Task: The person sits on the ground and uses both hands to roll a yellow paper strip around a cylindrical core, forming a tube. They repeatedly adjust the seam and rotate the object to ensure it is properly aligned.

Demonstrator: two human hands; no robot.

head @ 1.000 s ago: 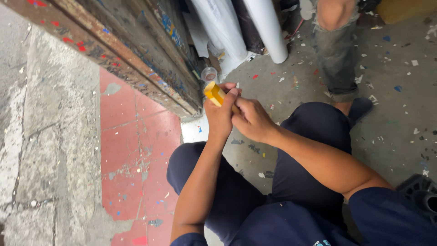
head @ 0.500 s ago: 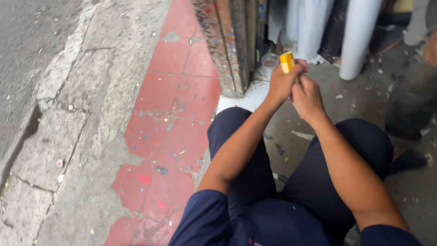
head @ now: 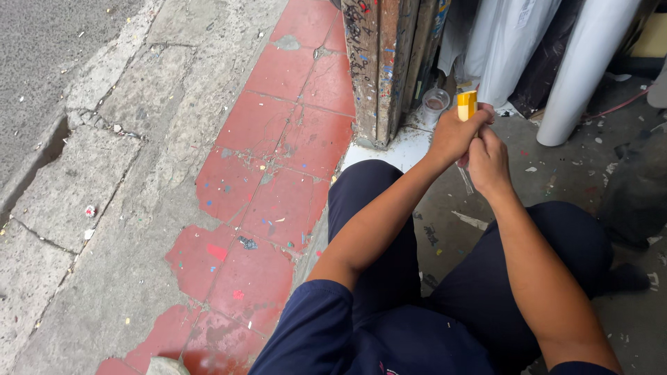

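Red paving point(head: 278, 139) left, scuffed door post point(head: 379, 69) centre. My left hand point(head: 455, 132) is wrapped tight around a yellow tool point(head: 467, 104), held upright before me; right hand point(head: 490, 163) presses against it from below, steadying. Clear cup point(head: 435, 104) beyond.

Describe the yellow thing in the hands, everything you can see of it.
The yellow thing is small and blocky, bright yellow with a slightly darker band, and looks like plastic. Only its upper end shows, sticking upright above the left hand, which wraps its lower part. The right hand presses against the left from just below. A thin clear strip seems to hang beneath the hands. What kind of thing it is cannot be told. It is held in front of the knees, near a clear cup.
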